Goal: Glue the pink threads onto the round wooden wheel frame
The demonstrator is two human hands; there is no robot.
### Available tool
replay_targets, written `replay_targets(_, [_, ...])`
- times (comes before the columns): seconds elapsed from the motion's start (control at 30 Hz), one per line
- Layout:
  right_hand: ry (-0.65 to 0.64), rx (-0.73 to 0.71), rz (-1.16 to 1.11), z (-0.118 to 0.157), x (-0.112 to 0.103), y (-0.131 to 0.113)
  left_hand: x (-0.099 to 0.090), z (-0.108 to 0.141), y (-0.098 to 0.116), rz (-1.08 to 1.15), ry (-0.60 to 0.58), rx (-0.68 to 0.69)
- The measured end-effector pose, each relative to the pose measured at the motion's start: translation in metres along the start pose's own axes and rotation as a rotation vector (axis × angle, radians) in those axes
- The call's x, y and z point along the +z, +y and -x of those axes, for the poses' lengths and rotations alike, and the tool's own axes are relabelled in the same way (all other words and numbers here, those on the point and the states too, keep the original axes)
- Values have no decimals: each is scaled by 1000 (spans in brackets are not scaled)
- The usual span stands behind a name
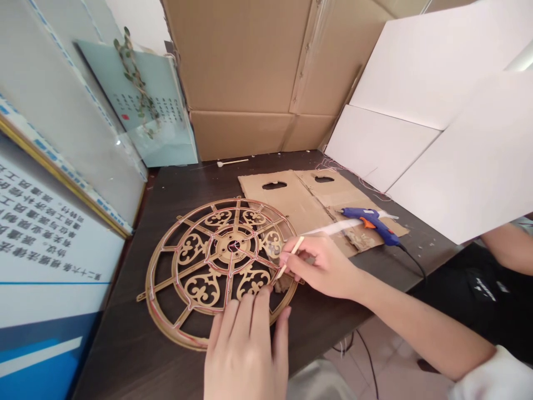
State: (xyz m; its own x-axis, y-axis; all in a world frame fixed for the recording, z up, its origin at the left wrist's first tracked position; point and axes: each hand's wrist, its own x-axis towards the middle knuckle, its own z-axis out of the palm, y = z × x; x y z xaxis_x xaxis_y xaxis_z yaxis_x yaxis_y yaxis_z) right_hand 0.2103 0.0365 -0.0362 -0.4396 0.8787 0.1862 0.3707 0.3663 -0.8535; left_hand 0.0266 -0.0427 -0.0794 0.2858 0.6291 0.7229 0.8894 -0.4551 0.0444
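Observation:
A round, gold-coloured openwork frame (222, 244) with spokes and scroll ornaments lies flat, its right side overlapping a cardboard sheet (287, 203). Thin reddish and white wire runs along its rings and spokes. My right hand (322, 265) is closed around a slim wooden stick (294, 253), its lower end down at the frame's right side. My left hand (247, 339) rests on the near edge of the frame with fingers stretched out. Its fingertips are close to the stick's lower end; whether they press on a wire I cannot tell.
A blue glue gun (370, 216) with orange trigger lies on the cardboard, its cord (412, 261) trailing off the dark table (125, 333). A white-tipped stick (233, 162) lies at the back. Cardboard walls (237, 72) and white panels (387, 144) enclose the table. Another person's arm (512, 247) is at right.

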Motion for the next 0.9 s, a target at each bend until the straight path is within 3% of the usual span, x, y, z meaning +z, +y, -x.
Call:
replay_targets(0.2, [-12,29,-18,-1,-1,-2,-1,-1,-1,9,11,-7])
replay_targets(0.43, [-46,-98,46,-1,0,2,1,2,-1,18,-14,-13])
replay_targets(0.6, [-75,-110,86,-1,-1,0,1,3,0,22,-2,-16])
replay_targets(0.9, [-31,-140,169,1,1,-1,1,3,2,38,-19,-39])
